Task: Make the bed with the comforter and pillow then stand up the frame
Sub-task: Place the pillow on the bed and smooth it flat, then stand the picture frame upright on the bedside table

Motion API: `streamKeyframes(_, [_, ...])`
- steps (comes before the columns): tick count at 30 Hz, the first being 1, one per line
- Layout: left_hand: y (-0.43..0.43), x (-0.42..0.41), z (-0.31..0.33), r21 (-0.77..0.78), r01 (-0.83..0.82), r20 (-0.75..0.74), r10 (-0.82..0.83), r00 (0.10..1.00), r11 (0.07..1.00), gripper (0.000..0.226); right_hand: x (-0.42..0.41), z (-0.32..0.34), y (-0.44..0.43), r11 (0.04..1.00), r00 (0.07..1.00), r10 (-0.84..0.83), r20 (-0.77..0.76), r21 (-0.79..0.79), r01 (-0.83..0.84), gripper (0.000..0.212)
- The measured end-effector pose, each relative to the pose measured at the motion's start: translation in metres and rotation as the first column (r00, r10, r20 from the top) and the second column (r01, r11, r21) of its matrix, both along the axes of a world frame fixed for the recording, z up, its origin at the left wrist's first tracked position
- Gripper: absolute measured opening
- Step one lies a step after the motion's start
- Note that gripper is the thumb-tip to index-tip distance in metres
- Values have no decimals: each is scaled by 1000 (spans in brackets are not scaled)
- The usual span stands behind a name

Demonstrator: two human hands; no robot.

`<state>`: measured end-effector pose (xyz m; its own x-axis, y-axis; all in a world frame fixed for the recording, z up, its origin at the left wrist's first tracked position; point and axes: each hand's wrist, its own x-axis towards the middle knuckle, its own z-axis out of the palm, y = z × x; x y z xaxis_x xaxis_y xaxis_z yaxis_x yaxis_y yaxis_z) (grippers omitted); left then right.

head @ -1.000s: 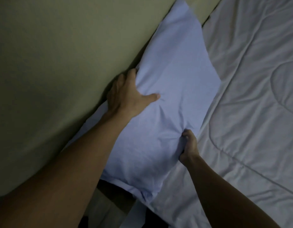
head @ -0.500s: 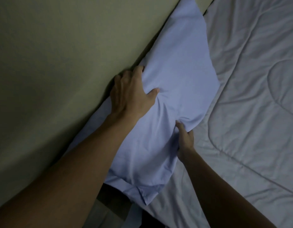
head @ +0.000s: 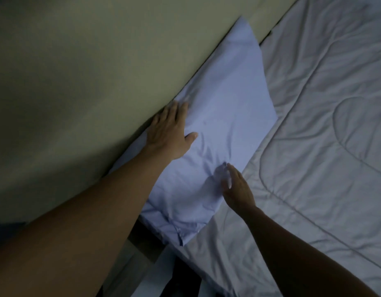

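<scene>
Lying along the olive-green wall point(head: 82, 86), a pale blue pillow point(head: 224, 116) is seen at the head of the bed, its long side set against the wall and its opposite edge resting on the grey quilted comforter point(head: 313, 146). The comforter is spread over the mattress to the right, creased in places and marked by curved stitching lines. The left hand point(head: 170, 133) is laid flat on the pillow close to the wall, fingers extended and held loosely together, thumb stretched out to the side; nothing is gripped by it. The right hand point(head: 236, 187) is held open at the pillow's near right edge, fingers straight and slightly blurred, with a small bunch of wrinkled fabric just beside the fingertips; whether the cloth is touched there cannot be told. The lower corner of the pillow is seen hanging a little past the edge of the bed, above a dark gap. Dim lighting is noted throughout.
</scene>
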<state>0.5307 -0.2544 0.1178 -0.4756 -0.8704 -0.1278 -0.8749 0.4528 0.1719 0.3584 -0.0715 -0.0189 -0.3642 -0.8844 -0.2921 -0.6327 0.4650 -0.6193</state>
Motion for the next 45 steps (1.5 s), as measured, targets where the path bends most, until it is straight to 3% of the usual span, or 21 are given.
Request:
streamKeyframes(10, [107, 42, 64, 185, -211, 78, 200, 977, 960, 73, 6, 96, 20, 949, 949, 306, -78, -53, -311, 59])
streamKeyframes(15, [174, 60, 86, 179, -334, 69, 327, 942, 925, 69, 24, 130, 31, 884, 891, 436, -123, -125, -450, 58])
streamKeyframes(22, [263, 115, 78, 209, -561, -16, 577, 817, 801, 63, 81, 153, 52, 738, 755, 637, -152, -162, -655, 54])
streamKeyframes(26, [315, 164, 74, 212, -705, -13, 723, 691, 677, 52, 142, 160, 64, 609, 627, 760, -170, -150, -779, 51])
streamKeyframes(32, [384, 238, 53, 281, -809, 10, 842, 540, 516, 55, 250, 160, 95, 329, 341, 923, -177, -95, -940, 52])
streamKeyframes(39, [439, 296, 17, 324, -861, 17, 907, 421, 393, 59, 338, 116, 134, 36, 24, 957, -288, 37, -999, 65])
streamKeyframes(45, [468, 335, -41, 385, -892, 34, 962, 270, 236, 64, 386, 57, 144, -149, -191, 942, -276, 167, -975, 67])
